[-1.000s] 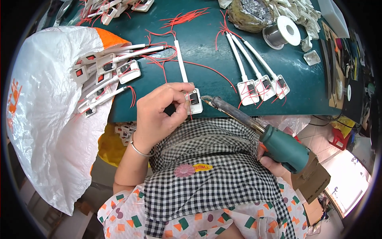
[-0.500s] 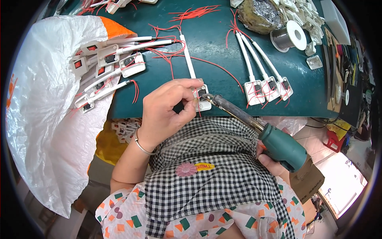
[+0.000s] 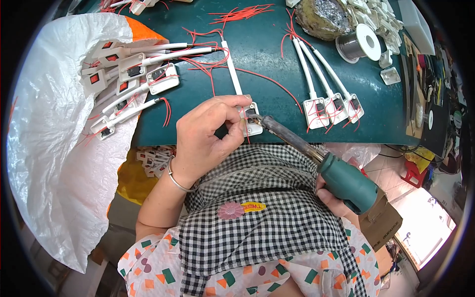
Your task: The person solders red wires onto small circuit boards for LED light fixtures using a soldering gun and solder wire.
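A white switch housing (image 3: pixel 253 129) with a black switch inside lies at the near edge of the green table, a white tube running away from it. My left hand (image 3: pixel 208 123) is closed over the housing's left side, thumb and forefinger pinching a thin red wire (image 3: pixel 247 129). Gripped in my right hand (image 3: pixel 330 199) is a soldering iron (image 3: pixel 346 180) with a green handle, and the hand is partly hidden behind that handle. The iron's bent tip reaches the black switch, close to my left fingertips; whether it touches a terminal is too small to tell.
Three wired switch housings (image 3: pixel 316 114) with white tubes lie to the right. Beyond them stand a solder spool (image 3: pixel 358 44) and a lumpy block with a silvery top (image 3: pixel 324 19). A white sack (image 3: pixel 54 148) at left bears several switch assemblies. Loose red wires (image 3: pixel 242 15) lie at the far side.
The soldering iron's handle and my right hand have shifted slightly left. My left hand keeps its pinch at the housing, almost unmoved.
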A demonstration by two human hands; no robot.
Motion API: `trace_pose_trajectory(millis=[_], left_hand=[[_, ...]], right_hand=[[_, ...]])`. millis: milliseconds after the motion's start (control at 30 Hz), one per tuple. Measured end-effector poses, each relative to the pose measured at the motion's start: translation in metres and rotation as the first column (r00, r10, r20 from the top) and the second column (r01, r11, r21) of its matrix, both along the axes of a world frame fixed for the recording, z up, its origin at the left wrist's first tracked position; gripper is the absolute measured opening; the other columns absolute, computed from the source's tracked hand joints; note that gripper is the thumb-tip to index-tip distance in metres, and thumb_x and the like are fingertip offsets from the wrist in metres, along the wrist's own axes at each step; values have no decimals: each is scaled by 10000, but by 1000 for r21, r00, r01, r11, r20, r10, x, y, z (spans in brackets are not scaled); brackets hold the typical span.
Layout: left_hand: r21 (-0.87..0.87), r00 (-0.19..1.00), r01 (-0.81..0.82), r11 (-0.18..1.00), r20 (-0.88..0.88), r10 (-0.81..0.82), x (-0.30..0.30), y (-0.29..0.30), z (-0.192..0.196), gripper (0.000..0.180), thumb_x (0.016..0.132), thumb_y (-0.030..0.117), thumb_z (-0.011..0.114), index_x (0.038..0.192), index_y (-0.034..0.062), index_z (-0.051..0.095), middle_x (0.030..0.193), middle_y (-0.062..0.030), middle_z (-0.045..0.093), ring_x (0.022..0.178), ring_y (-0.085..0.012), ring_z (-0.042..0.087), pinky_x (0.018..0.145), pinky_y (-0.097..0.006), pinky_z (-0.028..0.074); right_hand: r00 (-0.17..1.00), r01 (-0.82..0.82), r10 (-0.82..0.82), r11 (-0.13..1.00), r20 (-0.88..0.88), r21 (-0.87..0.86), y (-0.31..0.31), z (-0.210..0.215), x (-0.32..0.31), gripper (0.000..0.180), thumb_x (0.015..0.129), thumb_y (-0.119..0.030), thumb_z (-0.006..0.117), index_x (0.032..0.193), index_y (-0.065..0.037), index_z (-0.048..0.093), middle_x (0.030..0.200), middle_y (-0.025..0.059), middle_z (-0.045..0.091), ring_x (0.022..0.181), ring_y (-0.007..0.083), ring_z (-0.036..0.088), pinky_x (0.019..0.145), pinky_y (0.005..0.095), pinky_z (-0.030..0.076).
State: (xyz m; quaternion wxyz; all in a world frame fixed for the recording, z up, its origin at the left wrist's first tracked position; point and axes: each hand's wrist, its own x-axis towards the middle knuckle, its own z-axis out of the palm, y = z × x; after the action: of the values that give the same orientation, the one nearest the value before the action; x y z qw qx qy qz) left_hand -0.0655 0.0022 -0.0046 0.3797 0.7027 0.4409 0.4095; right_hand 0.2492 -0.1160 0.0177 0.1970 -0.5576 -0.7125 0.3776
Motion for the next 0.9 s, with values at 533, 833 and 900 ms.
trace_pose_trajectory(millis=[533, 833, 900], left_hand=[[19, 999, -22, 1000, -36, 23, 1, -1, 4, 130, 761, -52, 700, 775, 6, 584, 1019, -152, 722, 825, -186, 700, 693, -264, 548], [62, 999, -41, 997, 0, 41, 4, 2, 2, 134, 739, -64, 674, 755, 8, 563, 1023, -116, 721, 644, -117, 633, 572, -240, 533], [41, 999, -47, 998, 5, 46, 8, 1, 3, 124, 747, -68, 680, 767, 3, 580, 1022, -132, 722, 705, -132, 655, 620, -245, 536]], right_hand=[[947, 67, -87, 995, -309, -74, 8, 12, -9, 184, 715, -160, 773, 813, -68, 648, 699, 37, 622, 610, 212, 620, 546, 314, 505], [854, 39, -179, 958, -489, -284, 0, 15, -1, 577, 838, -201, 757, 1325, -17, 507, 833, 103, 609, 723, 179, 589, 637, 294, 480], [799, 132, -298, 934, -522, -331, 1, 22, -11, 586, 822, -205, 766, 1304, 6, 509, 829, 112, 610, 692, 180, 589, 613, 288, 486]])
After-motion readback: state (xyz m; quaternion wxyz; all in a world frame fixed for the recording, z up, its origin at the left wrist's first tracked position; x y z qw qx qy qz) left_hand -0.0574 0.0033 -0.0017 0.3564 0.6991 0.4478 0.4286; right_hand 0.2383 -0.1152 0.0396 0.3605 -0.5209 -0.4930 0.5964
